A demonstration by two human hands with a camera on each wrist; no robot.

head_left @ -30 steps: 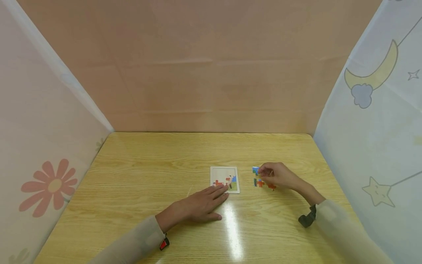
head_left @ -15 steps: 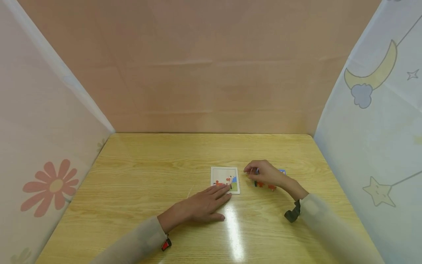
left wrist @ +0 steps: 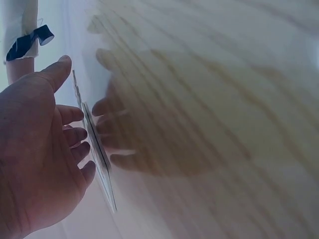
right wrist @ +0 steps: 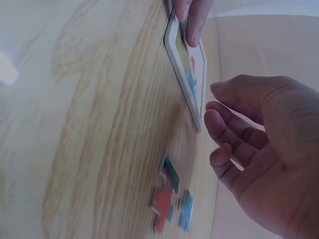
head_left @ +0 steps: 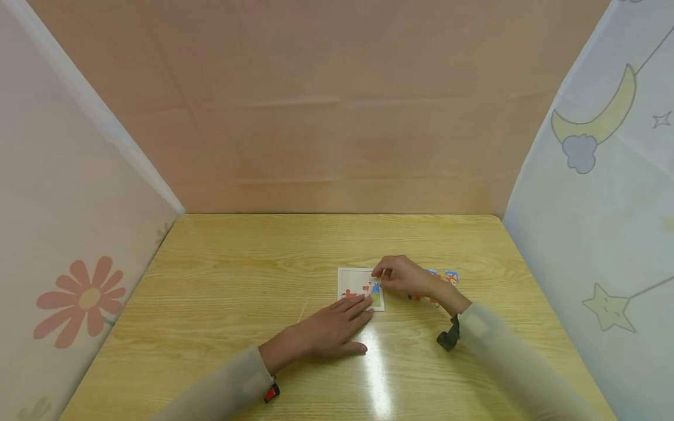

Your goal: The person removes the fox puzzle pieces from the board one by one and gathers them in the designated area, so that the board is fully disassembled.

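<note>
A small white-framed puzzle board (head_left: 350, 273) lies flat on the table, with red, blue and green parts of a picture inside its frame. My left hand (head_left: 332, 330) is spread palm down, its fingertips resting over the board's near edge; the left wrist view (left wrist: 45, 149) shows them touching it. Over the board's right far corner hovers my right hand (head_left: 402, 275), thumb and index finger bent close together. In the right wrist view (right wrist: 264, 134) a narrow gap shows between thumb and fingers. Whether a piece sits between those tips is not visible.
Several loose jigsaw pieces (head_left: 451, 277) lie right of the board, partly behind the right hand; a red piece (right wrist: 161, 204) and a blue piece (right wrist: 186, 210) show from the right wrist. Patterned cloth walls (head_left: 568, 193) enclose the wooden table (head_left: 237, 251).
My right hand has moved left from the loose pieces to the board's corner, uncovering pieces on the right. The left hand stays on the board, nearly still.
</note>
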